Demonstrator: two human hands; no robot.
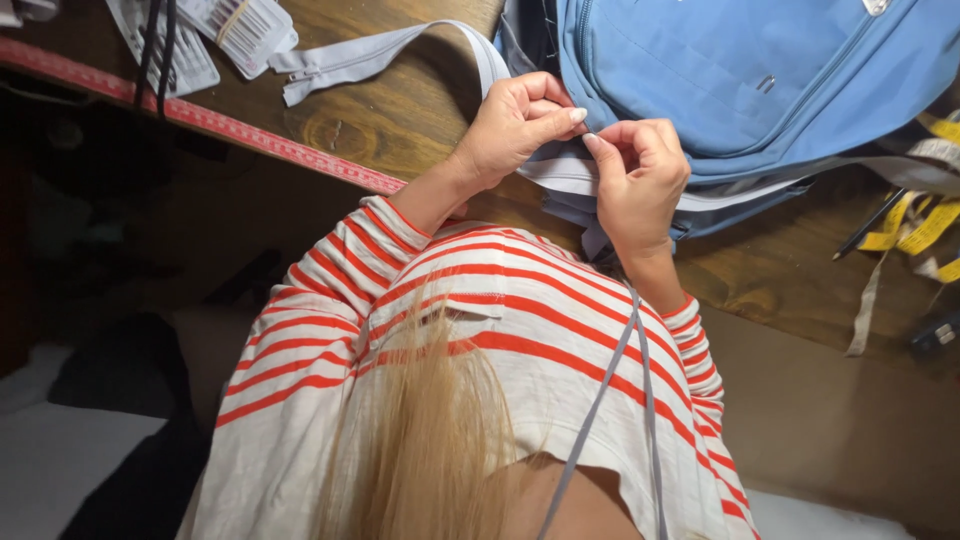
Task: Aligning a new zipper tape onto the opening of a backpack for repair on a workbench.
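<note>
Head view, looking down over the person's own chest.

Left hand (515, 125): fingers curled narrow, thumb and forefinger tips pinched on the pale grey fabric zipper tape (570, 172) at the lower edge of the light blue fabric backpack (740, 75). The pinch point sits just under the fingertips.

Right hand (640, 175): fingers curled narrow, thumb and forefinger tips closed on the same tape, touching or almost touching the left fingertips. Whether a needle or pin is held between them cannot be told.

Zipper tape: runs from the fingertips rightward along the backpack's edge, and from behind the left hand up and leftward in a curve across the dark brown wooden surface (400, 110).

Backpack: lies on the surface above and to the right of both sets of fingers, its bottom seam directly at the fingertips.

Other items: red measuring strip (260, 140) along the surface edge, well left of the fingers; clear flat packets (240, 30) far upper left; yellow tape measure (915, 225) and dark pencil (868, 225) well to the right of the fingers.

Wearer: red-and-white striped sleeves (330, 290), grey cord (610, 390) hanging down the chest.
</note>
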